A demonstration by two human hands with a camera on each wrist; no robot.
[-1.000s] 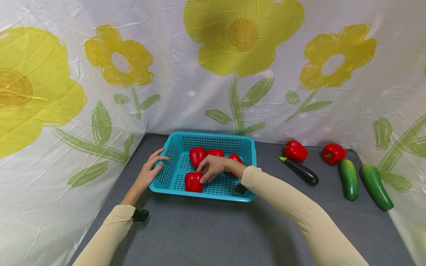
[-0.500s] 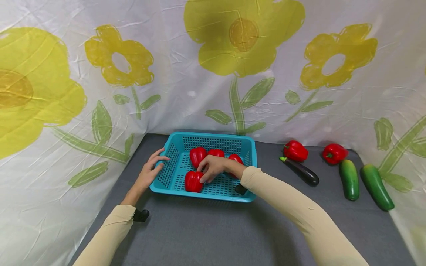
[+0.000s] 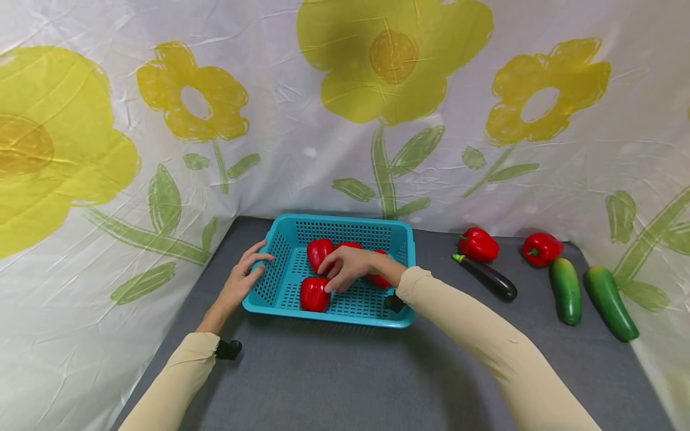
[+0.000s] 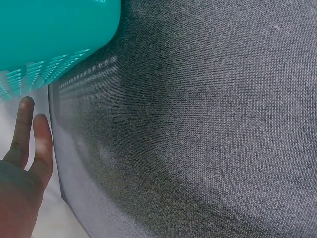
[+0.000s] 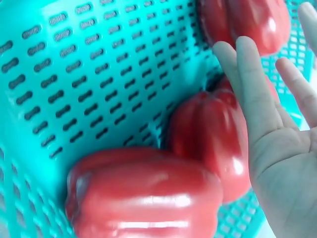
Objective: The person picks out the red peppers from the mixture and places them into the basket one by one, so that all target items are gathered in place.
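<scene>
Several red bell peppers sit in a blue plastic basket (image 3: 350,219). My right hand (image 3: 349,268) hovers inside it, fingers loosely bent and spread, with its thumb tip beside the front bell pepper (image 3: 314,294). In the right wrist view that hand (image 5: 285,153) grips nothing, and a large bell pepper (image 5: 146,196) lies below it. Partly behind my right hand are the back-middle pepper (image 3: 350,245) and the right-hand pepper (image 3: 380,280). At the basket's left rim rests my left hand (image 3: 239,278); in the left wrist view two straight fingers (image 4: 42,141) point at its slotted wall.
Right of the basket on the grey cloth lie a bell pepper (image 3: 478,244), a purple eggplant (image 3: 487,279), another bell pepper (image 3: 541,249) and two green cucumbers, one (image 3: 565,293) left of the other (image 3: 609,304). A flower-printed curtain (image 3: 302,161) rises directly behind.
My right hand has loosened from the front bell pepper, its fingers spreading, and shifted slightly right and up. The pepper stays put in the basket. My left hand has not moved.
</scene>
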